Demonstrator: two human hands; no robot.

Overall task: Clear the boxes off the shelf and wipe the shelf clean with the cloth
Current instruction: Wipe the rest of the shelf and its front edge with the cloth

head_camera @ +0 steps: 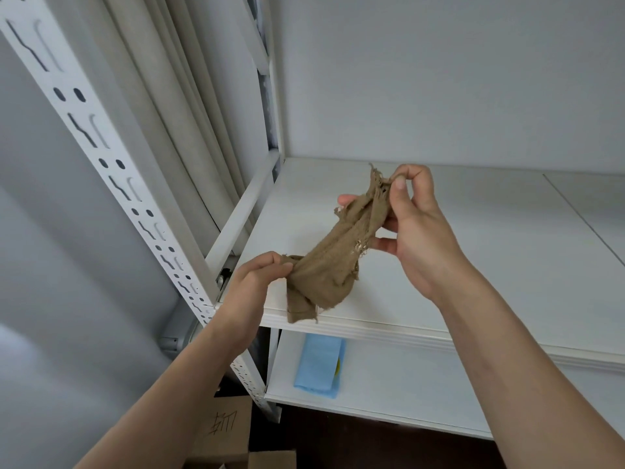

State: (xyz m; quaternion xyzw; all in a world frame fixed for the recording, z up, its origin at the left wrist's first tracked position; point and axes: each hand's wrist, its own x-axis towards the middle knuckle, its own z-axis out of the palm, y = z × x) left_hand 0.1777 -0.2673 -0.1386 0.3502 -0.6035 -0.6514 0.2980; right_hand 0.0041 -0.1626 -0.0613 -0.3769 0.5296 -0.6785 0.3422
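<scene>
A frayed tan cloth hangs bunched between both hands, above the front left part of the white shelf. My left hand pinches its lower end near the shelf's front edge. My right hand grips its upper end, thumb and fingers closed on the fabric. No boxes stand on the shelf board. Brown cardboard boxes lie on the floor below, at the bottom left.
A folded blue cloth with something yellow beside it lies on the lower shelf. The perforated white upright of the rack runs along the left, with beige curtains behind it. A plain white wall backs the shelf.
</scene>
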